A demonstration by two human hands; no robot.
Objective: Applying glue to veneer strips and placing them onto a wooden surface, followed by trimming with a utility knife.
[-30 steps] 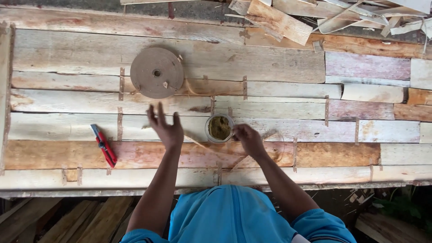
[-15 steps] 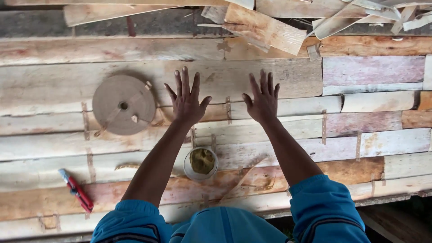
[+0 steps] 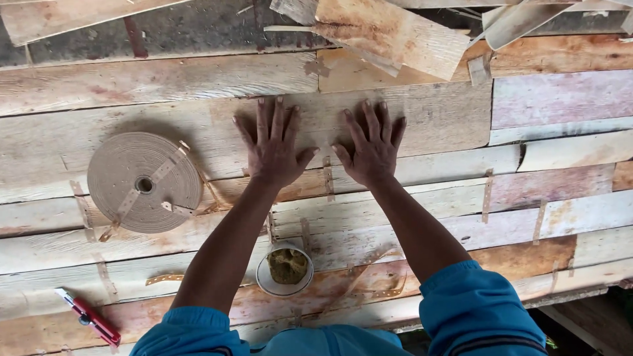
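My left hand (image 3: pixel 273 146) and right hand (image 3: pixel 370 146) lay flat, fingers spread wide and holding nothing, side by side on a pale veneer sheet (image 3: pixel 198 132) just above the middle of the frame. The sheet rested among other thin strips covering the tabletop (image 3: pixel 560 99), joined here and there by short tape pieces (one (image 3: pixel 328 179) ran between my wrists). The tape roll (image 3: pixel 144 182) sat at centre left, well apart from my left hand. A small cup (image 3: pixel 285 267) of something yellowish stood at lower centre between my forearms, and the red cutter (image 3: pixel 90 318) lay at lower left. Loose boards (image 3: pixel 389 36) were heaped along the top edge.

I judged the risks to be plain enough: uneven pressure from one palm could have slid the sheet out of line with its neighbour or split the thin wood along its grain. A forearm drawn back carelessly could have tipped the cup and spilled its contents over the strips.
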